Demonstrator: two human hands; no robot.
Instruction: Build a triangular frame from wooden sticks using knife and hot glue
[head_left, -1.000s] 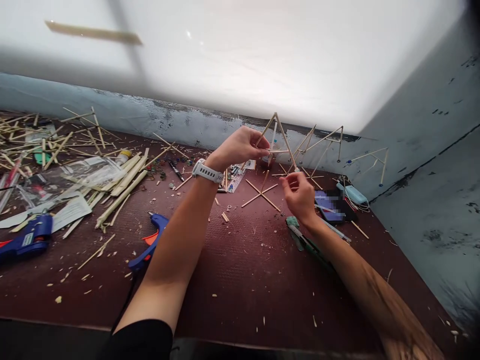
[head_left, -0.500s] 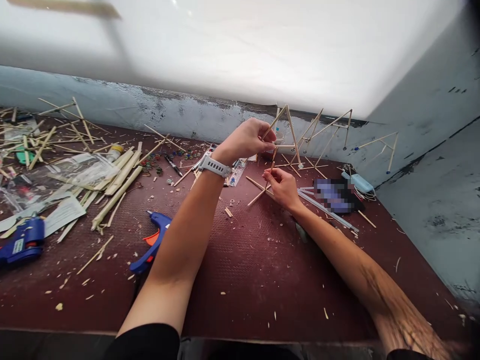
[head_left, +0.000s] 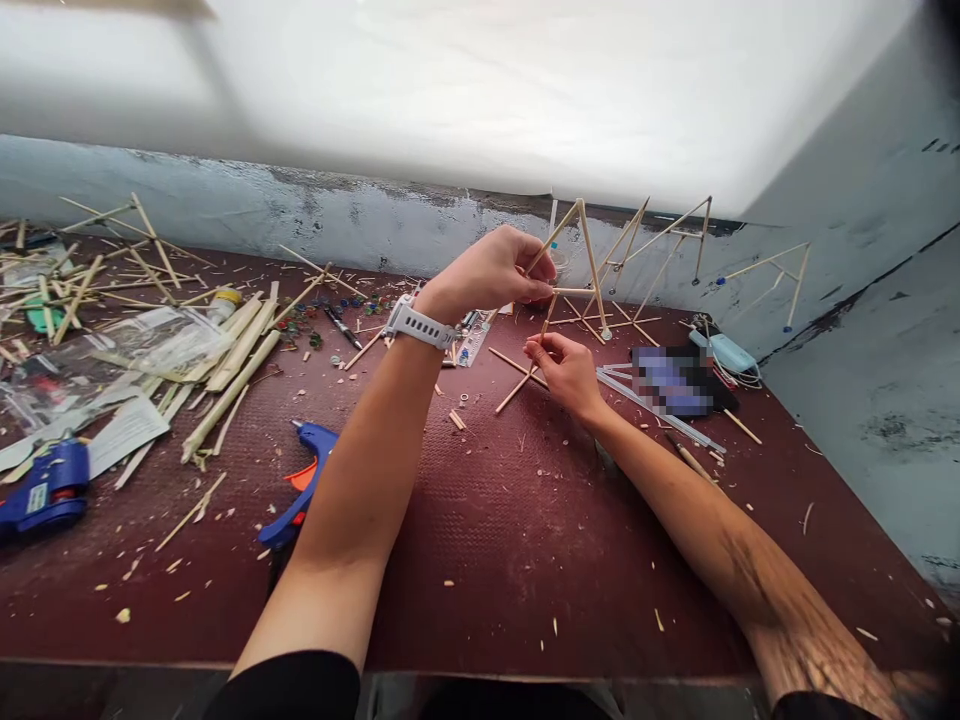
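Pinched in the fingers of my left hand [head_left: 491,272] is an A-shaped frame of thin wooden sticks [head_left: 591,262], held up off the table with its peak at the top. My right hand [head_left: 571,378] is lower and closer to me, its thumb and fingers closed on a thin brown stick [head_left: 548,316]. The upper end of that stick points at the frame's crossbar near my left fingertips; I cannot tell whether they touch. Crossed pale sticks [head_left: 513,394] lie just left of my right hand, partly hidden by it.
A blue glue gun [head_left: 306,485] lies beside my left forearm, and another glue gun [head_left: 54,488] is at the far left. Split bamboo strips [head_left: 238,375] and plastic bags cover the left side. More stick frames [head_left: 705,245] stand along the wall. Clear glue sticks [head_left: 660,410] lie right.
The view has shifted slightly. Both hands keep their grips, and the brown stick in my right hand leans a little more to the right at its top.
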